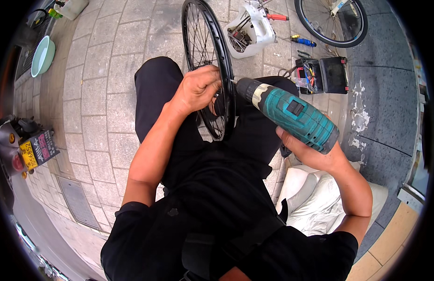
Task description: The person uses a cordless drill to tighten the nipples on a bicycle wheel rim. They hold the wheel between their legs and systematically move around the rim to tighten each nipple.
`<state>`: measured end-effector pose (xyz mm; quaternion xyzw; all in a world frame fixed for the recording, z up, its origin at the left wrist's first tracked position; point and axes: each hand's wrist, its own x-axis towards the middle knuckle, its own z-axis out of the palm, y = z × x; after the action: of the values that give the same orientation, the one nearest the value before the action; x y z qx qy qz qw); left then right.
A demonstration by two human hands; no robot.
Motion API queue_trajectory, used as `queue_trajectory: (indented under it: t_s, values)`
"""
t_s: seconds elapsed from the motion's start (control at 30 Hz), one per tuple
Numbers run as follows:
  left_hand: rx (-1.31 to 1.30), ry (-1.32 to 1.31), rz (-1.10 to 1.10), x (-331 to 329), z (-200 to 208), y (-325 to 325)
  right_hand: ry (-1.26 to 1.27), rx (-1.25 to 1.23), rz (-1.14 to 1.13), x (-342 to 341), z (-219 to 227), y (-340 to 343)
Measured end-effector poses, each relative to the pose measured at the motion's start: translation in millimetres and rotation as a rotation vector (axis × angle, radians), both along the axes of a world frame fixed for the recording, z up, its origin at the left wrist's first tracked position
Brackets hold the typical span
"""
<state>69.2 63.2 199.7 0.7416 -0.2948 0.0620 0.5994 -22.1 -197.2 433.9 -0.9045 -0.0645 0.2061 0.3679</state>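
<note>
A black spoked bicycle wheel rim point(228, 100) stands upright between my knees, without a tyre on it. My left hand point(198, 88) is closed at the rim's left side, its fingertips pinched among the spokes; whether they hold a spoke or something small is hidden. In my right hand point(301, 145) is a teal and black cordless drill point(296, 112), its handle mostly hidden under the body. The drill points left, and the tip of its bit meets or nearly meets the outer face of the rim.
Ahead stands a cut white plastic jug point(268, 35) of metal parts, with a red-handled tool point(277, 17) at its edge. A blue screwdriver point(305, 42) and an open black toolbox point(334, 75) lie right, below a bicycle wheel point(331, 23). Far left are a green basin point(43, 56) and a parked scooter point(20, 145).
</note>
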Motion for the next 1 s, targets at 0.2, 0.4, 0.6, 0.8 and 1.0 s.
queue_trajectory:
  t_s: [0.2,0.4,0.6,0.8,1.0]
  values:
    - [0.023,-0.005,0.012,-0.7,-2.5,0.7,-0.006,-0.003,0.118,12.1,-1.0,-3.4]
    - [0.013,0.003,0.002,-1.1,-4.3,-0.6,-0.222,-0.146,0.327,28.0,-0.5,-14.0]
    - [-0.009,0.003,-0.007,-2.6,-4.6,1.7,-0.438,-0.455,0.632,46.9,22.4,-1.6]
    - [-0.05,-0.003,-0.017,-2.4,-3.7,1.4,-0.622,-0.606,0.843,63.7,37.8,13.3]
    - [-0.002,-0.073,0.011,0.0,9.2,-2.3,-0.555,-0.612,0.933,93.4,57.7,26.4]
